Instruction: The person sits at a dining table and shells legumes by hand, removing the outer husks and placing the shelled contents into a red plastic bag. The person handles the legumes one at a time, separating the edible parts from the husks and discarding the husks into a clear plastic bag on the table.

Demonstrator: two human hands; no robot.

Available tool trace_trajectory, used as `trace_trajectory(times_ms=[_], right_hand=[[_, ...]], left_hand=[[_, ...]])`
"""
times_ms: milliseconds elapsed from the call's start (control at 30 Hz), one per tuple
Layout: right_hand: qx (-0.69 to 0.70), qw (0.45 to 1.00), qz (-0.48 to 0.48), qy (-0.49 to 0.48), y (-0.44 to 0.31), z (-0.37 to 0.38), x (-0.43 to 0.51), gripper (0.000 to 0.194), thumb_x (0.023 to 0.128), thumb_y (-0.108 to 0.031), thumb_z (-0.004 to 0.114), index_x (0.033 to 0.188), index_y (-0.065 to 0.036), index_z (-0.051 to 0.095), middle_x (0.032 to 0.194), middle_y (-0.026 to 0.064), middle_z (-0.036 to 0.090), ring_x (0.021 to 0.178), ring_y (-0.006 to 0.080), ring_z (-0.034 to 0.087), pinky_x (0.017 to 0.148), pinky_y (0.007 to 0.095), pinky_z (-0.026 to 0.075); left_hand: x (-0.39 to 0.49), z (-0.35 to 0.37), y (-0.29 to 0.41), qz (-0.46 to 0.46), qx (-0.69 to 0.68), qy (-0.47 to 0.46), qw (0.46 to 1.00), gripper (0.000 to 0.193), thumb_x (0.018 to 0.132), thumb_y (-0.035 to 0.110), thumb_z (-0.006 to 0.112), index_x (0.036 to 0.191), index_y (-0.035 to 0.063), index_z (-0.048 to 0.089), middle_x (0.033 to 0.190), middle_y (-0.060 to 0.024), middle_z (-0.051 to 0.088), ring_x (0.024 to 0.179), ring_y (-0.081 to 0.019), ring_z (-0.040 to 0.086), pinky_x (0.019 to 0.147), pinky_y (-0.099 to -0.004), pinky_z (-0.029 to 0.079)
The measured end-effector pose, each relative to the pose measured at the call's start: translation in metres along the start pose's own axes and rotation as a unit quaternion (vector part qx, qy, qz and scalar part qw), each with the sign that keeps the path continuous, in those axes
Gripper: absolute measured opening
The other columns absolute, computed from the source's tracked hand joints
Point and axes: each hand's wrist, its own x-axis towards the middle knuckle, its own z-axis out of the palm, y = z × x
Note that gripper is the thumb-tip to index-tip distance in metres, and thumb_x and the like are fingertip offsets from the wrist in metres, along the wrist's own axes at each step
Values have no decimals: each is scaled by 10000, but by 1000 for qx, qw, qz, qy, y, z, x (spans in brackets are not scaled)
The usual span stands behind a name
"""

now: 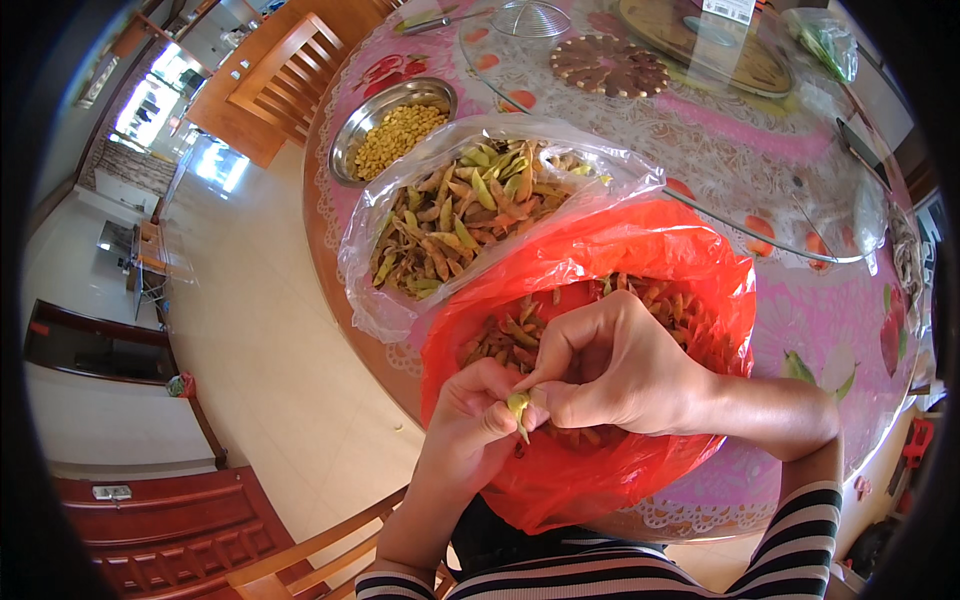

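Observation:
A small yellow-green bean pod [518, 405] is pinched between the thumb and fingers of my left hand [474, 420]. My right hand [626, 367] comes in from the other side, its thumb and forefinger closed on the pod's upper end. Both hands are over an open red plastic bag [600, 251], which holds brown and greenish pods or husks [679, 311], partly hidden by my hands. Beyond it, a clear plastic bag [379, 315] lies open around a heap of green and brown bean pods [457, 217]. Shelled yellow beans [397, 139] fill part of a steel bowl [349, 124].
The round table [795, 322] has a pink patterned cover and a glass turntable [720, 165]. On it are a brown flower-shaped trivet [609, 66], a wire strainer [529, 19] and a round board [750, 64]. Wooden chairs [289, 79] stand at the left.

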Motion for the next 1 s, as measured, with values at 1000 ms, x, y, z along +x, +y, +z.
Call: trace_trajectory(times_ms=[1000], right_hand=[[1, 999, 9, 31, -1, -2, 0, 88, 772, -34, 678, 785, 42, 635, 703, 33, 630, 625, 46, 555, 558, 198, 454]], left_hand=[[0, 11, 3, 253, 362, 61, 895, 131, 855, -54, 564, 983, -55, 534, 932, -148, 603, 765, -174, 619, 667, -292, 540]])
